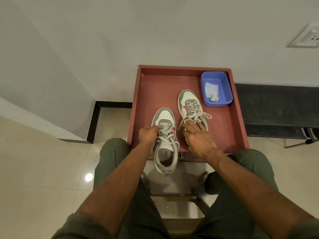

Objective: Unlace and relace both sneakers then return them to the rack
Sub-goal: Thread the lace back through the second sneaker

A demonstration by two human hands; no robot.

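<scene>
Tray (229, 121) is bearing both sneakers, long axes running away from the person. Right sneaker (189, 106) is lying farther in; left sneaker (165, 145) is overhanging the near rim. Left hand (148, 135) is pinching its laces; right hand (198, 137), fingers spread, is touching the other's.

A blue plastic tub (216, 88) sits in the far right corner of the red-brown tray (155, 87), a crumpled white cloth (212, 91) inside it. On the wall, upper right, a white socket plate (306, 36). Glossy beige floor tiles (34, 169) carry a bright light reflection.
</scene>
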